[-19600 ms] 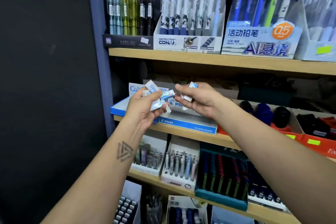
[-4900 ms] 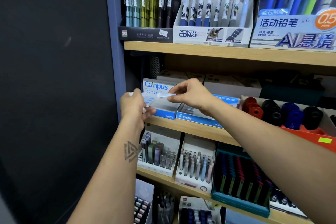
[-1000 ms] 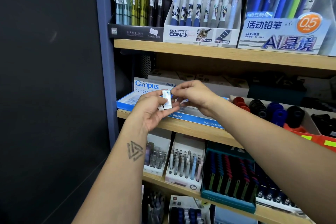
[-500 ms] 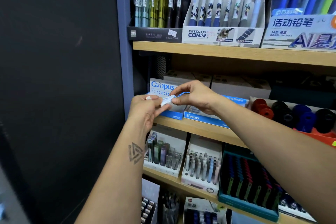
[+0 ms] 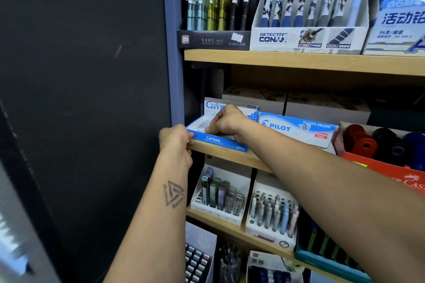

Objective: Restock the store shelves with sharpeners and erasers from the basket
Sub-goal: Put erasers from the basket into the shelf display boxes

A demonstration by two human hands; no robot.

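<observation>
Both hands lowered to Campus eraser box on middle shelf. Left hand grip clasps box's left front corner. Right hand fingers curled inside box; whether grasping eraser cannot tell.

A: How many eraser boxes along the middle shelf?
B: 2: 1 Campus eraser box at its left end, 1 Pilot eraser box beside it.
A: And hands?
B: 2: left hand and right hand.
A: Pen display boxes on the top shelf?
B: 3 in view.
</observation>
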